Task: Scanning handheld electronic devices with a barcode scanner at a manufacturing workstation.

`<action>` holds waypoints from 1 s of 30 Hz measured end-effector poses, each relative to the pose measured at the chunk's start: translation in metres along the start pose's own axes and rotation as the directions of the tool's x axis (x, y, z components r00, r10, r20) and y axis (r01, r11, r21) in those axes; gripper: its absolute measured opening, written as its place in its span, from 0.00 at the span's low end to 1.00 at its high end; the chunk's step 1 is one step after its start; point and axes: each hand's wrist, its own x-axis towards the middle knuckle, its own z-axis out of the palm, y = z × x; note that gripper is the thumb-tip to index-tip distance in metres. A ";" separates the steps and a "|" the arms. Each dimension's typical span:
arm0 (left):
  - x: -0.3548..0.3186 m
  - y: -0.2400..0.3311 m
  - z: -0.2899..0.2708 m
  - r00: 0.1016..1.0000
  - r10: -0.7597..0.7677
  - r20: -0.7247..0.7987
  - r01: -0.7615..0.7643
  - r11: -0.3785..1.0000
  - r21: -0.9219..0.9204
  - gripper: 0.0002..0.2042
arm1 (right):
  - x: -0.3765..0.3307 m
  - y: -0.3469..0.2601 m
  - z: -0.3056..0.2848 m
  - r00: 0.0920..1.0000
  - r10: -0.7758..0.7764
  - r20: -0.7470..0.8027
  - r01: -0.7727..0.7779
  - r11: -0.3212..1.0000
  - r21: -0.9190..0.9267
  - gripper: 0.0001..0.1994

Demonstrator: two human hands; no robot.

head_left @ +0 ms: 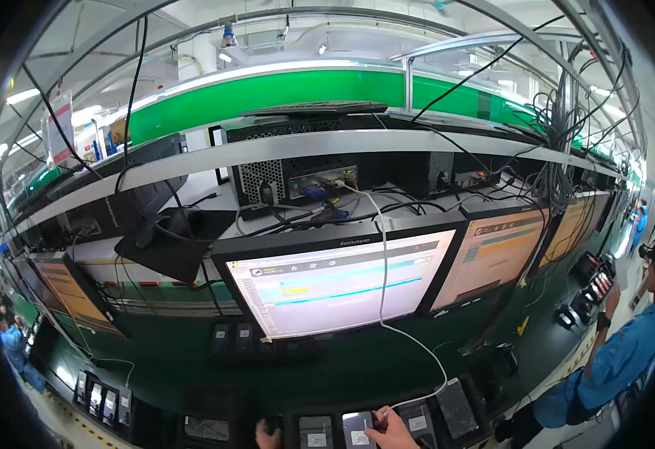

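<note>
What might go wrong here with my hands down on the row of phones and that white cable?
1. The white cable hangs slack across the centre monitor down to the right hand; a tug may drag it against the screen or loosen it at the computer box above.
2. The phones lie tightly side by side, so either hand, left hand included, might nudge a neighbour.

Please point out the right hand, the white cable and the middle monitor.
right hand (393,430), head view, on its back.
white cable (382,292), head view, over the screen.
middle monitor (327,288), head view, screen centre.
</note>
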 end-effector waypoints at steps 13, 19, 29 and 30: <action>-0.104 0.431 -0.061 0.777 0.190 0.600 0.055 0.929 -0.366 0.10 | -0.001 -0.089 -0.029 0.935 -0.146 0.323 0.183 0.979 -0.087 0.14; -0.113 0.426 -0.053 0.775 0.184 0.604 0.045 0.938 -0.344 0.11 | -0.002 -0.094 -0.043 0.932 -0.031 0.362 0.135 0.954 -0.267 0.06; -0.121 0.423 -0.055 0.797 0.085 0.598 0.073 0.969 -0.236 0.10 | -0.001 -0.085 -0.041 0.839 -0.244 0.486 0.408 0.873 -0.267 0.06; -0.121 0.423 -0.055 0.798 0.046 0.601 0.097 0.974 -0.204 0.11 | 0.000 -0.085 -0.039 0.842 -0.246 0.481 0.406 0.875 -0.264 0.06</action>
